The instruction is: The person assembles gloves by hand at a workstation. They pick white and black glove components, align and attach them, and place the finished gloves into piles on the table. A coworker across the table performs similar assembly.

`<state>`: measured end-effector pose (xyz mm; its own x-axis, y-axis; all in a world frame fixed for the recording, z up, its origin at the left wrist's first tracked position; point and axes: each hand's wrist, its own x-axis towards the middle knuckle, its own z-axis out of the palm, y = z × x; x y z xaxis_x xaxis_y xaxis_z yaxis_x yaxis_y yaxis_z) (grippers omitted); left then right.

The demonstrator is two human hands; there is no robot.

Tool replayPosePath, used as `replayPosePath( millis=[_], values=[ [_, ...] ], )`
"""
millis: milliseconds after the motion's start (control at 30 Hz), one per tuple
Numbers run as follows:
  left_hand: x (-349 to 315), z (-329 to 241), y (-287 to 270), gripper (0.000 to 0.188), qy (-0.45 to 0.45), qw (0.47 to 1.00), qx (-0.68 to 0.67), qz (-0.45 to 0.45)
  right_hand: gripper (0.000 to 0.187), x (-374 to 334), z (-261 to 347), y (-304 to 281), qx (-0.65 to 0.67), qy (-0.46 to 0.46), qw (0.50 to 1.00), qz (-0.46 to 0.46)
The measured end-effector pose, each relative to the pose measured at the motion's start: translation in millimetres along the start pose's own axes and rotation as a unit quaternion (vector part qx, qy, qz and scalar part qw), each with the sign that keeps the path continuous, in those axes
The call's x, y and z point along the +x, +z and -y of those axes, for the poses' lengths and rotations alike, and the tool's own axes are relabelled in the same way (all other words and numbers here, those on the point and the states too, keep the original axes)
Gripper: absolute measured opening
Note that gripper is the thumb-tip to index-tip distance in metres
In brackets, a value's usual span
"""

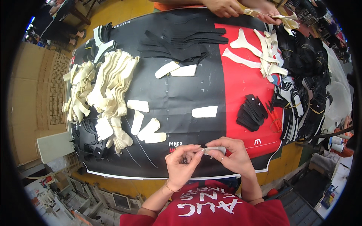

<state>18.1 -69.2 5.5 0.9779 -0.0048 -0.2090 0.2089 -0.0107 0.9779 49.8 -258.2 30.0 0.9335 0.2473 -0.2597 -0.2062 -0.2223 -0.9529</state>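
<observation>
My left hand (182, 164) and my right hand (230, 154) meet over the near edge of the table, both pinching one small cream cut piece (215, 150) between the fingertips. The piece is narrow and lies partly hidden by my fingers. Loose cream pieces (149, 130) lie on the black and red sheet (181, 98) just beyond my left hand, and a single cream strip (204, 111) lies ahead of my right hand. A fanned stack of small black pieces (252, 112) rests to the right on the red part.
Tall heaps of cream cut pieces (107, 84) fill the left side, with black pieces (181, 43) at the far middle and more (309, 75) at the right. Across the table another person's hands (241, 8) hold cream pieces. A cardboard box (34, 98) stands at left.
</observation>
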Motion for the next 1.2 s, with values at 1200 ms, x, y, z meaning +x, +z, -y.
replayPosePath(
  millis=[1200],
  values=[
    [7.5,22.5,-4.8,0.032,0.231,0.863,0.447,-0.038,0.019,26.0,3.4,0.9,-0.016,0.174,0.985,-0.006]
  ],
)
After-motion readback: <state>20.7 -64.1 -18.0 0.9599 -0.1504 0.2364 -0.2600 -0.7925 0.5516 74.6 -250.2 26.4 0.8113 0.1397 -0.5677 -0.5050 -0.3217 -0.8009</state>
